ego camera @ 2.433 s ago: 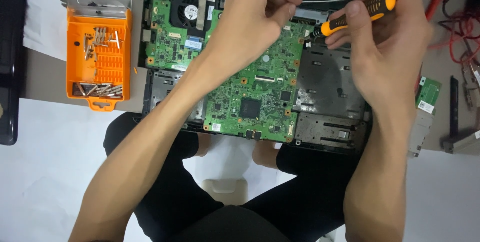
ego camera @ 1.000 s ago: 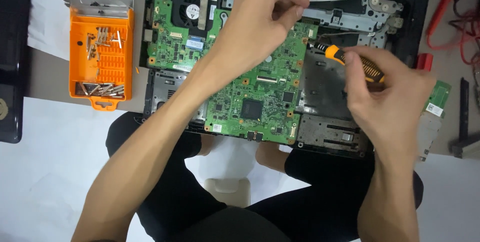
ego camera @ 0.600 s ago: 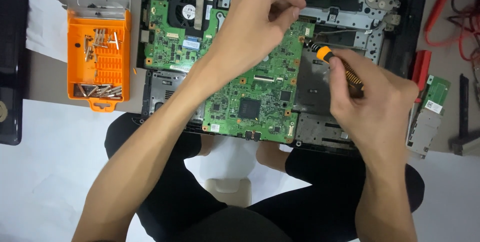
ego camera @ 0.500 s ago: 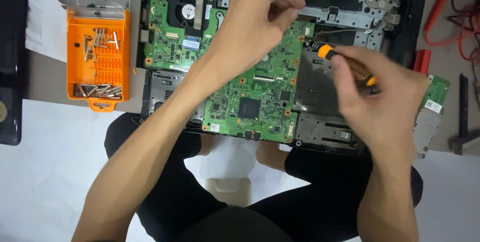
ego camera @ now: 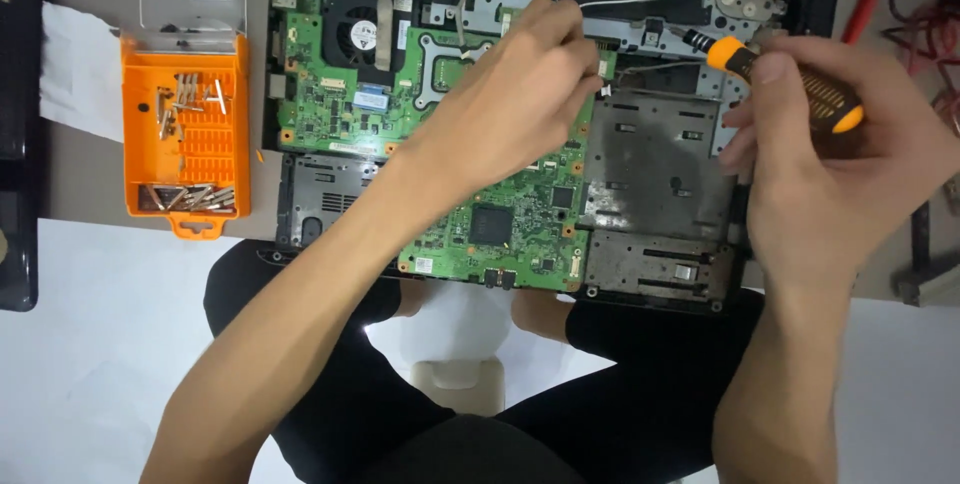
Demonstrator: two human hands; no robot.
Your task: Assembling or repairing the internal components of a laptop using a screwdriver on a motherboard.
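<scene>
Closest to the person, the green circuit board (ego camera: 500,229) lies in the open laptop shell (ego camera: 650,174), at the middle of the view. The left hand (ego camera: 515,104) rests on the board toward 12 o'clock, its fingertips pinched together on something too small to make out. At 2 o'clock, the right hand (ego camera: 830,164) is wrapped tight around an orange and black screwdriver (ego camera: 775,79), tip pointing to 10 o'clock. Off at 9 o'clock, an orange bit box (ego camera: 185,139) sits on the counter (ego camera: 85,179).
</scene>
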